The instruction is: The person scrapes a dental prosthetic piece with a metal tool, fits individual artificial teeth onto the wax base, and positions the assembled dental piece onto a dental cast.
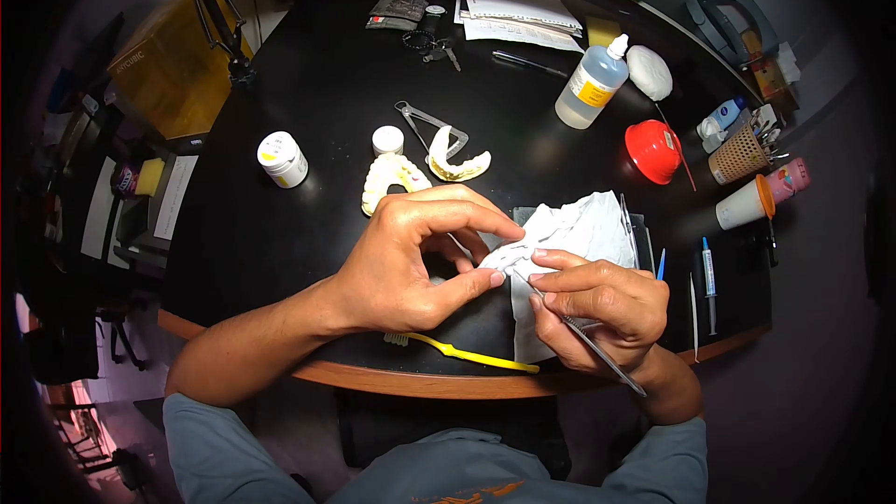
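In my right hand (602, 303) is a slim metal hand instrument (597, 355), held like a pen. Its tip points toward the fingers of my left hand (411, 252). That hand is curled, thumb and fingertips coming together by a crumpled white tissue (583, 229); whatever small piece they hold is too small and covered to make out. Just beyond my left hand stand a cream dental arch model (385, 182) and a second curved dental piece (457, 166). A metal caliper (431, 121) lies behind them. Below my hands is a yellow toothbrush (467, 355).
A white jar (282, 161) and its white cap (387, 140) are at the left. Toward the back right are a liquid bottle (593, 84) and a red bowl (653, 151). A syringe (709, 285) and a thin probe (693, 317) lie right of my right hand.
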The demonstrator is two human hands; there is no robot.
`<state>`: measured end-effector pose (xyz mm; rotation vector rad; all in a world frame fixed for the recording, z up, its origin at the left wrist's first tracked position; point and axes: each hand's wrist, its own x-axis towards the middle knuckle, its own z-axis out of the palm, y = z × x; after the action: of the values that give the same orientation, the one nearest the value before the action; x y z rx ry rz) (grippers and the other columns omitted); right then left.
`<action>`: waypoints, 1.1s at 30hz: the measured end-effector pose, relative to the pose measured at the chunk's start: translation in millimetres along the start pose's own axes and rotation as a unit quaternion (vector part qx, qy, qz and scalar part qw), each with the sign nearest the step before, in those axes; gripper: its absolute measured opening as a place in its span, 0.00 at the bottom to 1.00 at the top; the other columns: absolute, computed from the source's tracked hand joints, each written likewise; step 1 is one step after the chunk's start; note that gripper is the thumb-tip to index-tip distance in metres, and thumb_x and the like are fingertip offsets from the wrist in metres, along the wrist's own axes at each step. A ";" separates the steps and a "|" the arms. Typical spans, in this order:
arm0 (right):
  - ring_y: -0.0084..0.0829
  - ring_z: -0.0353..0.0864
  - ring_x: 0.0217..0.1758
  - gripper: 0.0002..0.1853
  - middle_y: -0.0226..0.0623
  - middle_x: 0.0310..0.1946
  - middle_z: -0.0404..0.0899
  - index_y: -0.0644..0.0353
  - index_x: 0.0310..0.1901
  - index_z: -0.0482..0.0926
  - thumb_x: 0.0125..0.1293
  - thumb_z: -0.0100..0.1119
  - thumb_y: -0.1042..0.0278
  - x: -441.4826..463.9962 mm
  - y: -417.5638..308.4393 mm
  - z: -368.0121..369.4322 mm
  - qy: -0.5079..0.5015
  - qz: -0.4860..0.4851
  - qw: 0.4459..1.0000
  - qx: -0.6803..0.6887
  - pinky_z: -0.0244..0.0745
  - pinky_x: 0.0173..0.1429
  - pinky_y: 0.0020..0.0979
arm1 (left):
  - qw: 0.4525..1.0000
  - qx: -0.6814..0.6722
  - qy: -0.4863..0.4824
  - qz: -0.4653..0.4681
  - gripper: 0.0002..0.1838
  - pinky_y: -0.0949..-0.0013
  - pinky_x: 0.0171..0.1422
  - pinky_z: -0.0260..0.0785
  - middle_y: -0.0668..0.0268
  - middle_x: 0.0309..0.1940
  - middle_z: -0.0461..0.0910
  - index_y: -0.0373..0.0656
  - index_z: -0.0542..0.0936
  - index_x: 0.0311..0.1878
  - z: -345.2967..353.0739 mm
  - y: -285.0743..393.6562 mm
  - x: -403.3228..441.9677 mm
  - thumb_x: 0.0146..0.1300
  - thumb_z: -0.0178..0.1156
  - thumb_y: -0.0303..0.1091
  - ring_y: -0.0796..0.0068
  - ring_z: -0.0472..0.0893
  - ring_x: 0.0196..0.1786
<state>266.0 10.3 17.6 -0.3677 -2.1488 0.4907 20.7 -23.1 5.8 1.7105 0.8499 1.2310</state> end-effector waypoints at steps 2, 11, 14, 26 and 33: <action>0.45 0.95 0.45 0.06 0.43 0.34 0.91 0.64 0.32 0.88 0.52 0.75 0.81 0.0 -0.7 -0.5 -0.002 0.003 1.000 0.000 0.91 0.43 0.31 | 1.000 0.003 0.000 -0.002 0.21 0.74 0.48 0.85 0.52 0.54 0.85 0.32 0.85 0.56 -0.3 1.2 -0.1 0.58 0.73 0.16 0.73 0.87 0.48; 0.45 0.95 0.45 0.06 0.44 0.35 0.92 0.65 0.32 0.88 0.52 0.75 0.82 0.3 -0.2 0.5 0.001 0.002 1.000 0.007 0.91 0.44 0.32 | 1.000 0.005 0.004 0.001 0.20 0.74 0.48 0.85 0.52 0.54 0.85 0.32 0.85 0.56 0.3 0.6 0.2 0.58 0.72 0.16 0.72 0.87 0.50; 0.45 0.95 0.46 0.06 0.45 0.35 0.92 0.65 0.33 0.88 0.52 0.75 0.82 1.7 -0.5 -0.4 -0.004 0.000 1.000 0.005 0.92 0.44 0.32 | 1.000 0.009 0.003 -0.004 0.20 0.74 0.48 0.85 0.53 0.54 0.85 0.32 0.85 0.56 0.7 0.5 -0.4 0.59 0.72 0.16 0.72 0.87 0.50; 0.42 0.94 0.42 0.08 0.46 0.34 0.91 0.66 0.34 0.86 0.54 0.74 0.85 2.4 -3.3 -2.8 0.011 0.036 0.995 0.095 0.87 0.63 0.48 | 0.993 -0.095 -0.008 -0.069 0.20 0.68 0.58 0.85 0.52 0.56 0.84 0.31 0.84 0.59 1.2 3.2 -3.4 0.64 0.70 0.15 0.70 0.86 0.56; 0.51 0.94 0.47 0.08 0.47 0.34 0.90 0.66 0.33 0.85 0.53 0.75 0.85 2.4 -1.7 -5.8 0.014 0.023 0.994 0.106 0.91 0.54 0.42 | 0.962 -0.232 -0.032 -0.140 0.21 0.67 0.62 0.83 0.53 0.57 0.82 0.27 0.81 0.62 -1.8 1.4 -4.7 0.65 0.68 0.13 0.69 0.86 0.57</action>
<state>269.2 11.1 23.1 -0.3035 -2.0410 0.7285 17.7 -27.3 5.6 1.2013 0.6716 1.0721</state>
